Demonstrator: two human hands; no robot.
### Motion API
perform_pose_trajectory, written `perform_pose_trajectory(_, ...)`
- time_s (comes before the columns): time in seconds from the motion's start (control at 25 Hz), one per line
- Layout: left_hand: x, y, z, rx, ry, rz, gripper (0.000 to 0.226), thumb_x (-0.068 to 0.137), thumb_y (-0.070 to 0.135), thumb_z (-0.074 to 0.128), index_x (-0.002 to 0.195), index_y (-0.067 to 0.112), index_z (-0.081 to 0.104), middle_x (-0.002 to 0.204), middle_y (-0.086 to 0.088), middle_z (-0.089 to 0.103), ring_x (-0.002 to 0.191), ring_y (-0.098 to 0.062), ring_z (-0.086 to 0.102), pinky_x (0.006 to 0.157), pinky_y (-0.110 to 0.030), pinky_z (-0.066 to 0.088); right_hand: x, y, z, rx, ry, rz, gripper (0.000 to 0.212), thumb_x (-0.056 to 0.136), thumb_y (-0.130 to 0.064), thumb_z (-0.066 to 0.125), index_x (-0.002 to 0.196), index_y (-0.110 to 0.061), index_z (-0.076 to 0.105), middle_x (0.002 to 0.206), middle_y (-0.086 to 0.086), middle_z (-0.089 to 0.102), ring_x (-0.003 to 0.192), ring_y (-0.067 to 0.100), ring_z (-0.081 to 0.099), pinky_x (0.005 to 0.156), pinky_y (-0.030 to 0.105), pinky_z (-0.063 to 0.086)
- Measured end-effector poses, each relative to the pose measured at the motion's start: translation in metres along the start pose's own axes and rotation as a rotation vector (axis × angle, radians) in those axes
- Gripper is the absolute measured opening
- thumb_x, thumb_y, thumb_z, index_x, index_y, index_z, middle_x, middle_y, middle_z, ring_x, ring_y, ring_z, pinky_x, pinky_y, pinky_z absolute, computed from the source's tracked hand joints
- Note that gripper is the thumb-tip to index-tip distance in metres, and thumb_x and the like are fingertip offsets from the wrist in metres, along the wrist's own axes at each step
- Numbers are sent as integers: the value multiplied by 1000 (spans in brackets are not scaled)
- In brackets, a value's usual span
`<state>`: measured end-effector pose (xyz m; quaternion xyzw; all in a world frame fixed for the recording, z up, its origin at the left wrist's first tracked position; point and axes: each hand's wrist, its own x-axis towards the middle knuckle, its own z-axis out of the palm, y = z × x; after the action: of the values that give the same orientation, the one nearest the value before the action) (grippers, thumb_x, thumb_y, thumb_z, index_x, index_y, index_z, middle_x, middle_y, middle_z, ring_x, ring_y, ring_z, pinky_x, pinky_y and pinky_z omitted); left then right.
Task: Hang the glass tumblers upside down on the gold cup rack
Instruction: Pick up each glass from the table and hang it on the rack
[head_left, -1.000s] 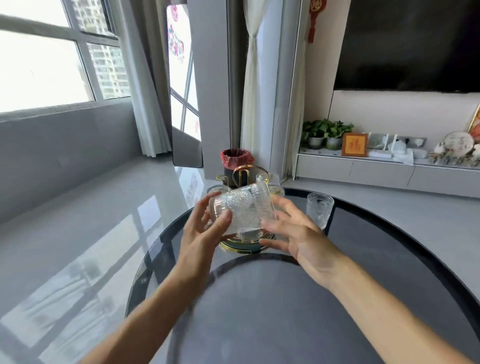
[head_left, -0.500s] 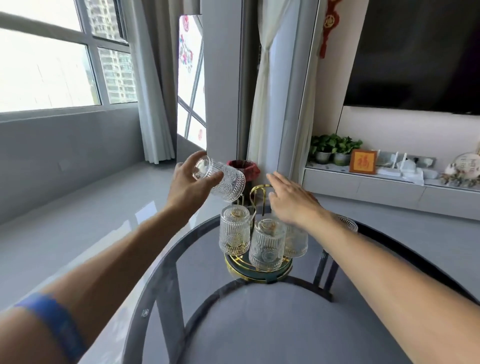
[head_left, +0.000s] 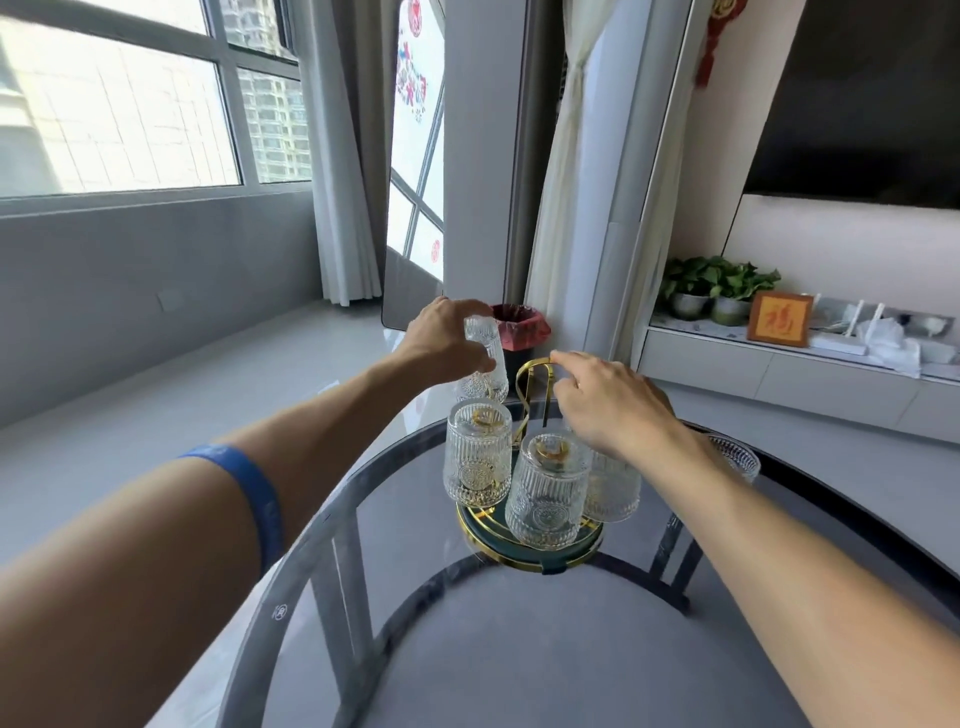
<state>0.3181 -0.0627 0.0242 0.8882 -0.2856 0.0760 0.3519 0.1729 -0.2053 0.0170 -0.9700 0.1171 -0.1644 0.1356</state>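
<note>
The gold cup rack (head_left: 529, 548) stands on a round glass table (head_left: 363, 519), its looped gold handle (head_left: 525, 384) rising in the middle. Three ribbed glass tumblers hang on it upside down: one at the left (head_left: 477, 457), one in front (head_left: 548, 493), one at the right (head_left: 610, 491) partly behind my wrist. My left hand (head_left: 447, 340) grips another tumbler (head_left: 485, 358), base up, at the rack's far left side. My right hand (head_left: 605, 397) rests its fingertips on the top of the handle. One more tumbler (head_left: 735, 457) stands upright on the table to the right.
The table's far edge lies just behind the rack. On the floor beyond it stands a bin with a red bag (head_left: 519, 327). A low cabinet (head_left: 779, 374) with plants and a framed picture runs along the right wall.
My left hand has turned the tumbler from tilted to base up and lowered it toward the rack's far left. My right hand has moved onto the top of the gold handle.
</note>
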Motion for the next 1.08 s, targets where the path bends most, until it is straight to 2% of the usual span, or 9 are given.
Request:
perform_pose_trajectory(0.12, 3, 1, 11, 0, -88, 3, 66, 69, 9, 83, 129, 25, 61, 139, -10, 57, 120, -27, 56, 90, -29, 38, -2, 1, 0, 14, -2, 3, 49, 94, -32, 31, 142, -30, 42, 151, -5, 45, 126, 26, 51, 102, 41, 38)
perform_pose_trajectory(0.2, 6, -2, 16, 1, -123, -34, 65, 68, 6, 83, 128, 24, 62, 140, -9, 56, 120, -25, 54, 87, -27, 37, -3, 0, -1, 7, 7, 1, 45, 93, -31, 31, 132, -26, 51, 144, -2, 53, 119, 28, 55, 95, 40, 41)
perform_pose_trajectory(0.36, 13, -4, 24, -26, -199, -107, 61, 67, 3, 83, 121, 25, 66, 136, -9, 56, 103, -18, 50, 83, -29, 39, 3, 1, -7, 17, 21, 4, 41, 90, -29, 32, 120, -22, 60, 128, 8, 64, 106, 32, 59, 81, 38, 43)
perform_pose_trajectory(0.56, 20, -12, 38, -39, -247, -129, 50, 75, 3, 76, 120, 23, 67, 122, -8, 62, 73, -5, 53, 55, -16, 40, 8, 4, -8, 27, 28, 2, 39, 90, -28, 35, 114, -21, 65, 119, 11, 68, 93, 31, 57, 70, 34, 36)
perform_pose_trajectory(0.64, 19, -14, 39, -40, -261, -143, 50, 77, 5, 76, 122, 24, 65, 126, -9, 61, 79, -8, 55, 59, -17, 41, 8, 3, -7, 34, 36, 12, 38, 90, -28, 36, 113, -22, 65, 117, 11, 69, 86, 29, 53, 68, 34, 34)
perform_pose_trajectory(0.72, 17, -14, 41, -29, -272, -149, 54, 76, 8, 78, 125, 25, 62, 133, -11, 57, 97, -19, 57, 75, -22, 44, 5, 3, -4, 34, 49, 13, 39, 89, -28, 36, 117, -24, 63, 121, 9, 68, 89, 30, 54, 70, 35, 36)
perform_pose_trajectory(0.84, 5, -9, 36, -140, -235, -159, 68, 76, 14, 82, 137, 22, 53, 142, -13, 51, 116, -26, 52, 93, -30, 43, 5, 9, -1, 2, -4, -5, 47, 92, -31, 35, 137, -31, 49, 145, -1, 53, 120, 30, 54, 90, 38, 41)
perform_pose_trajectory(0.96, -20, 5, 18, -179, -53, -101, 66, 83, 20, 75, 143, 19, 46, 145, -10, 49, 121, -22, 50, 95, -33, 40, 4, 16, -2, 122, -122, -9, 53, 97, -41, 35, 150, -34, 30, 160, -8, 27, 140, 22, 35, 110, 38, 27)
perform_pose_trajectory(1.08, -65, 30, 5, -102, 109, 80, 56, 87, 21, 68, 140, 19, 50, 141, -9, 53, 124, -22, 50, 98, -31, 37, -29, 28, 2, 363, 74, 34, 54, 99, -45, 39, 150, -31, 31, 161, -7, 21, 144, 14, 25, 105, 22, 18)
